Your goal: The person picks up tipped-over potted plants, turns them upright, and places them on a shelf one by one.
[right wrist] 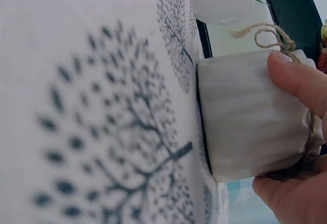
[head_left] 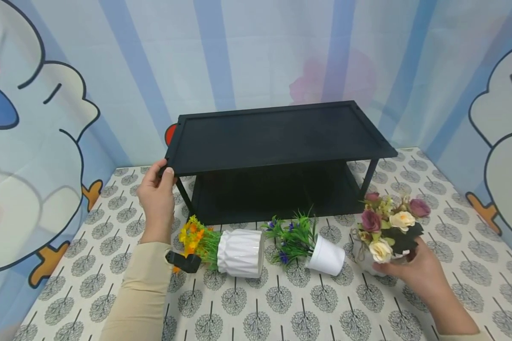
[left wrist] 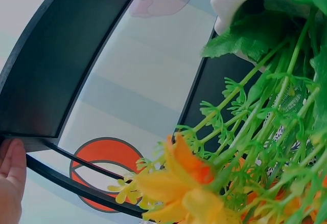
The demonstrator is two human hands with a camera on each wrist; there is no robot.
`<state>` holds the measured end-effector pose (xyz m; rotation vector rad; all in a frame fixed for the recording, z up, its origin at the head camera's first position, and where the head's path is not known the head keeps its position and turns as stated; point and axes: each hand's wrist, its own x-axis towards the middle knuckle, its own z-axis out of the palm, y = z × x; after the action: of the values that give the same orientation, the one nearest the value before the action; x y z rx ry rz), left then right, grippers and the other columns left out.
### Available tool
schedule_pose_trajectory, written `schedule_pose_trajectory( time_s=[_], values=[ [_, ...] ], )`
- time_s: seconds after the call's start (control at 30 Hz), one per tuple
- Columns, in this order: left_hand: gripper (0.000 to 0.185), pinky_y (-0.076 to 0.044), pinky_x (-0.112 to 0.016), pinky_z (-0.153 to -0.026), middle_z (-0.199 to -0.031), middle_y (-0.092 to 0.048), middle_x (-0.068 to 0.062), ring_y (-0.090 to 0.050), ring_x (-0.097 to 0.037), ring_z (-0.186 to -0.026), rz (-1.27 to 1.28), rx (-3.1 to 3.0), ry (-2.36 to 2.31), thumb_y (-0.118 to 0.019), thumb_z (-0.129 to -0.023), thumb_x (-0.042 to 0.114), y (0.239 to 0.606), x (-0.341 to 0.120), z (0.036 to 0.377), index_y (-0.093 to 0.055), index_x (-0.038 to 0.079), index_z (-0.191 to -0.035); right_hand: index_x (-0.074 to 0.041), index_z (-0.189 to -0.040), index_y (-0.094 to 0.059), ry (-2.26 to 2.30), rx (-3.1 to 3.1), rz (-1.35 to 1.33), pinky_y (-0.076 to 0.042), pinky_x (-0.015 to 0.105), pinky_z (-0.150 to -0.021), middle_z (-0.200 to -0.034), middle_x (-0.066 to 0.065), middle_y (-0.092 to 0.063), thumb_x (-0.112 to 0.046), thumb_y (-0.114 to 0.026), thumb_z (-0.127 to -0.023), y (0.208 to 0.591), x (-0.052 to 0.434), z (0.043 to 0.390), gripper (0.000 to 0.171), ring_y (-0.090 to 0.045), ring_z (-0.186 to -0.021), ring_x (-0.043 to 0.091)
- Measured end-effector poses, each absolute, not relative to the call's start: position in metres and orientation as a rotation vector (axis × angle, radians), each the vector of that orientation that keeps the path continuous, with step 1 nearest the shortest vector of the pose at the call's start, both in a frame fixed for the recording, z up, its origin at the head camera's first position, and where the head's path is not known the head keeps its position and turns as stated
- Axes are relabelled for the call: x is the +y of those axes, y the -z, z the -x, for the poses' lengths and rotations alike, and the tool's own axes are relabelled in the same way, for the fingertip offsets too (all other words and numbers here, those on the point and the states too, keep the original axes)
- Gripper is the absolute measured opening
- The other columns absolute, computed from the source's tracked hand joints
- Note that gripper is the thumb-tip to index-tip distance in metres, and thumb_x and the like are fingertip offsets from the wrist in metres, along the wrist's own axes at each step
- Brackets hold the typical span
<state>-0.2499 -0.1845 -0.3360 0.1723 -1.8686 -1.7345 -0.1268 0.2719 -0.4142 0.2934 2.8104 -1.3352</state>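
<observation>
Black two-tier shelf (head_left: 277, 137) stands at the centre of the head view, toward the back of a desk (head_left: 281, 303) covered in a pale cloth printed with small grey trees. At the left of the frame the left hand (head_left: 157, 196) grips the shelf's front left corner, thumb on top of the rim and fingers curled under it. In the left wrist view the fingertips (left wrist: 13, 168) press against the underside of that corner at the lower left.

At the lower right of the head view the right hand (head_left: 414, 267) holds a pale grey pot of roses (head_left: 386, 232), standing upright on the desk just in front of the shelf's right leg. The right wrist view shows the thumb (right wrist: 299, 78) on the pot's side, the fingers curled around it below, and a twine bow (right wrist: 265, 35) tied near its rim.

Two more pots lie on their sides in the lower middle of the head view, between the hands. A ribbed white pot (head_left: 240, 252) spills yellow and orange flowers toward the left sleeve. Just right of it, a plain white pot (head_left: 326, 256) lies with green sprigs and small purple blooms pointing left.

Striped blue curtain with cartoon figures fills the background.
</observation>
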Motion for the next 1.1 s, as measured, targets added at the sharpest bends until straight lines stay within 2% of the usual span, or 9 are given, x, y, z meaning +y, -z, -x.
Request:
schedule_pose_trajectory(
  time_s=[0.3, 0.57, 0.63, 0.7, 0.8, 0.93, 1.1],
  values=[
    [0.032, -0.051, -0.025, -0.092, -0.128, -0.054, -0.009, -0.055, -0.015, -0.108, -0.153, -1.849, 1.749, -0.052, -0.095, 0.017, 0.338, -0.186, 0.252, -0.058, 0.009, -0.125, 0.006, -0.142, -0.022, 1.347, 2.809, -0.289, -0.042, 0.062, -0.089, -0.132, 0.035, -0.039, -0.028, -0.083, -0.067, 0.416, 0.272, 0.123, 0.103, -0.043, -0.114, 0.049],
    [0.032, -0.05, -0.026, -0.093, -0.128, -0.054, -0.009, -0.055, -0.016, -0.109, -0.149, -1.853, 1.752, -0.052, -0.095, 0.017, 0.337, -0.185, 0.25, -0.057, 0.009, -0.126, 0.004, -0.145, -0.012, 1.364, 2.708, -0.362, -0.031, 0.067, -0.097, -0.139, 0.035, -0.03, -0.031, -0.083, -0.067, 0.412, 0.268, 0.124, 0.111, -0.032, -0.123, 0.053],
    [0.032, -0.05, -0.026, -0.093, -0.127, -0.054, -0.009, -0.055, -0.016, -0.109, -0.147, -1.857, 1.745, -0.052, -0.095, 0.017, 0.336, -0.184, 0.25, -0.057, 0.009, -0.126, 0.003, -0.146, -0.009, 1.361, 2.681, -0.396, -0.032, 0.065, -0.098, -0.14, 0.035, -0.028, -0.033, -0.082, -0.068, 0.411, 0.267, 0.124, 0.114, -0.031, -0.124, 0.053],
    [0.033, -0.05, -0.026, -0.093, -0.127, -0.054, -0.009, -0.055, -0.015, -0.108, -0.142, -1.861, 1.736, -0.051, -0.096, 0.017, 0.336, -0.184, 0.249, -0.057, 0.008, -0.127, 0.003, -0.146, -0.008, 1.35, 2.685, -0.41, -0.037, 0.063, -0.096, -0.138, 0.035, -0.031, -0.035, -0.082, -0.067, 0.412, 0.266, 0.123, 0.115, -0.036, -0.121, 0.052],
    [0.033, -0.05, -0.027, -0.094, -0.126, -0.054, -0.009, -0.055, -0.015, -0.108, -0.132, -1.862, 1.728, -0.051, -0.096, 0.017, 0.336, -0.184, 0.249, -0.057, 0.008, -0.127, 0.0, -0.147, -0.007, 1.352, 2.729, -0.379, -0.036, 0.063, -0.097, -0.139, 0.035, -0.03, -0.034, -0.083, -0.065, 0.413, 0.263, 0.122, 0.117, -0.035, -0.121, 0.052],
    [0.033, -0.05, -0.027, -0.094, -0.126, -0.054, -0.008, -0.055, -0.014, -0.108, -0.124, -1.857, 1.729, -0.051, -0.096, 0.017, 0.336, -0.184, 0.249, -0.057, 0.008, -0.127, 0.0, -0.148, -0.008, 1.339, 2.791, -0.341, -0.028, 0.066, -0.101, -0.141, 0.035, -0.027, -0.032, -0.085, -0.064, 0.415, 0.262, 0.121, 0.118, -0.03, -0.124, 0.054],
    [0.033, -0.05, -0.026, -0.094, -0.124, -0.054, -0.008, -0.055, -0.012, -0.105, -0.121, -1.858, 1.733, -0.051, -0.096, 0.018, 0.337, -0.184, 0.25, -0.057, 0.008, -0.127, 0.005, -0.144, -0.016, 1.232, 2.801, -0.426, -0.038, 0.063, -0.093, -0.134, 0.036, -0.036, -0.042, -0.084, -0.063, 0.414, 0.263, 0.121, 0.116, -0.041, -0.116, 0.052]
  ],
)
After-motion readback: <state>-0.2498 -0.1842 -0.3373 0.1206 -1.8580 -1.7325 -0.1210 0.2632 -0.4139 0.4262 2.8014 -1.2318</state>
